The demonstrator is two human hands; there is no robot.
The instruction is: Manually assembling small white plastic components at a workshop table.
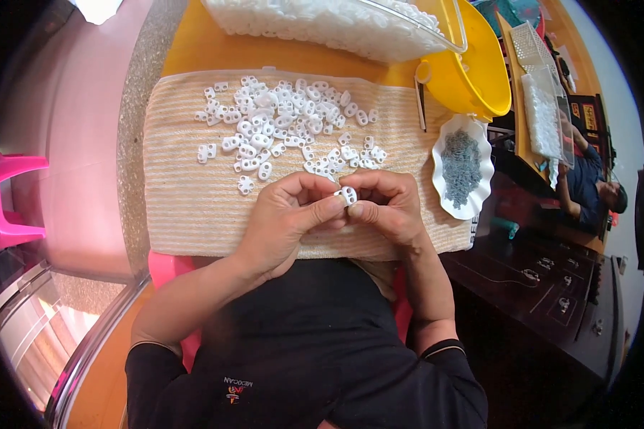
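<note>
Above the near part of the striped cloth, my left hand (pixel 293 211) and my right hand (pixel 386 207) meet fingertip to fingertip. Between them they pinch one small white two-hole cord lock (pixel 348 194), its holes facing up. Both hands are closed on it, thumbs at the near side; the fingers hide part of the piece. Just beyond my hands lies a loose heap of white cord locks (pixel 286 118), with a few scattered singly around it. To the right of my right hand stands a white wavy-edged dish (pixel 488 168) filled with small grey metal springs (pixel 461 168).
The striped cloth (pixel 186 207) covers the near part of the wooden table (pixel 182 53). At the far side stand a clear bin (pixel 336 28) full of white pieces and a yellow bowl (pixel 490 79). A thin stick (pixel 421 107) lies beside it. Another person (pixel 587 179) sits off to the right.
</note>
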